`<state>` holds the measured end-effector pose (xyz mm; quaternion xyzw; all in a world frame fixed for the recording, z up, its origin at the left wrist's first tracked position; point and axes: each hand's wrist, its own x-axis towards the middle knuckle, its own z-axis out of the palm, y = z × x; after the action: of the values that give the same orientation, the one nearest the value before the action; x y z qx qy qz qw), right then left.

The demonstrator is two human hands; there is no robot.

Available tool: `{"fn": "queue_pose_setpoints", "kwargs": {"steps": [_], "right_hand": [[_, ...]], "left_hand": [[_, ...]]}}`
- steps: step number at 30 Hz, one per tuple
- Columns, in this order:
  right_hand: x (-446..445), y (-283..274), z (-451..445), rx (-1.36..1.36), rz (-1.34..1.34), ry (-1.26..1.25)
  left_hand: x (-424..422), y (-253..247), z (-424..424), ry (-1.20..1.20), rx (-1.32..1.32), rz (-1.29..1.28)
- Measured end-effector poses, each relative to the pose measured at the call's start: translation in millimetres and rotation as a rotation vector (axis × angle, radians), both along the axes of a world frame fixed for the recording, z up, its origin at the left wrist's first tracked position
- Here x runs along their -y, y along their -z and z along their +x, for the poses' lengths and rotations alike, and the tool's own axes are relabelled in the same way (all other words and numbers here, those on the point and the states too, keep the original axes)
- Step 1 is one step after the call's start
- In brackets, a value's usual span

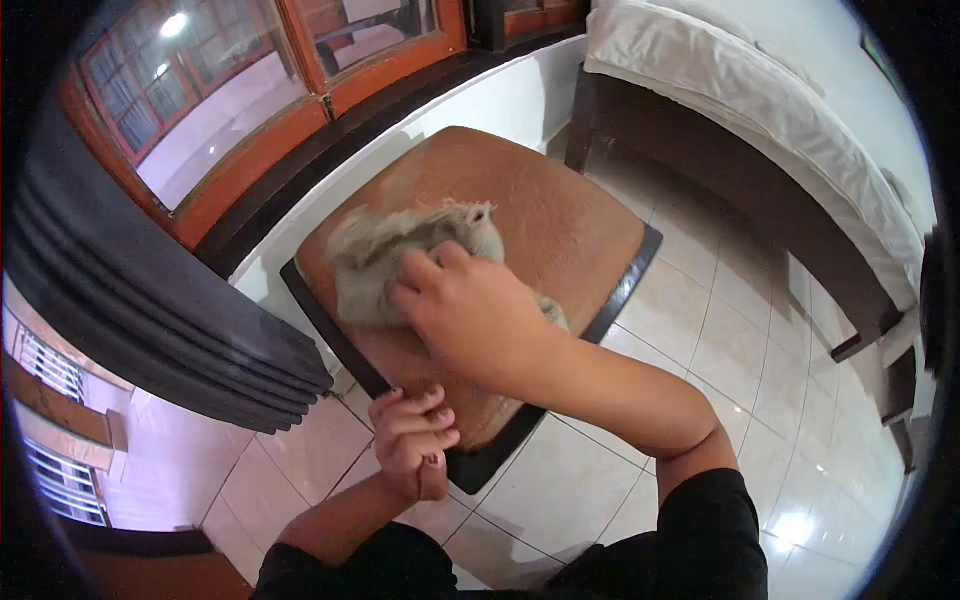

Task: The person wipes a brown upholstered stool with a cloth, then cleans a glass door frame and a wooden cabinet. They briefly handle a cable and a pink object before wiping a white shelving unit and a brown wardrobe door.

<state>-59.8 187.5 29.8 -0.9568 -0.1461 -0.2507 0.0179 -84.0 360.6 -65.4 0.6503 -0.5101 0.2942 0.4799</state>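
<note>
A grey-green cloth (pixel 375 292) with a frayed edge lies bunched on the brown, leather-like top of a low stool (pixel 540 195). My right hand (pixel 465 307) is on the cloth from above, its curled fingers gripping the fabric; the fingertips are partly hidden and slightly blurred. Part of the cloth shows beyond my right wrist. Nearer to me, by the stool's front corner, my left hand (pixel 412 435) is turned palm up with loosely bent fingers and nothing in it. Whether it touches the stool cannot be told.
The stool has a black base rim (pixel 495 457) and stands on pale floor tiles (pixel 555 480). Behind it is a white wall under a wood-framed window (pixel 315 90). A dark grey curtain (pixel 165 300) hangs at left. A dark wooden bed frame (pixel 720 165) with white bedding (pixel 697 67) stands at right.
</note>
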Motion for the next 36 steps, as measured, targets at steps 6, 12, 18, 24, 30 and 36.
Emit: {"fn": "queue_pose_setpoints", "kwargs": {"steps": [6, 12, 18, 24, 30, 36], "right_hand": [[110, -20, 90, -0.125, 0.150, 0.373], [112, 0, 129, -0.057, 0.124, 0.631], [21, -23, 46, -0.453, 0.119, 0.516], [-17, -38, -53, -0.522, 0.176, 0.142], [37, -35, 75, -0.547, 0.210, 0.402], [50, 18, 231, -0.386, 0.275, 0.322]], "left_hand": [[2, 4, -17, -0.039, -0.081, -0.005], [-5, -7, -39, -0.112, -0.224, 0.206], [-8, -37, -52, -0.153, -0.386, 0.530], [-19, -102, -27, 0.085, -0.566, 0.767], [12, -128, 29, -0.320, -0.716, 0.514], [88, -128, 83, -0.985, -0.915, 0.859]]}}
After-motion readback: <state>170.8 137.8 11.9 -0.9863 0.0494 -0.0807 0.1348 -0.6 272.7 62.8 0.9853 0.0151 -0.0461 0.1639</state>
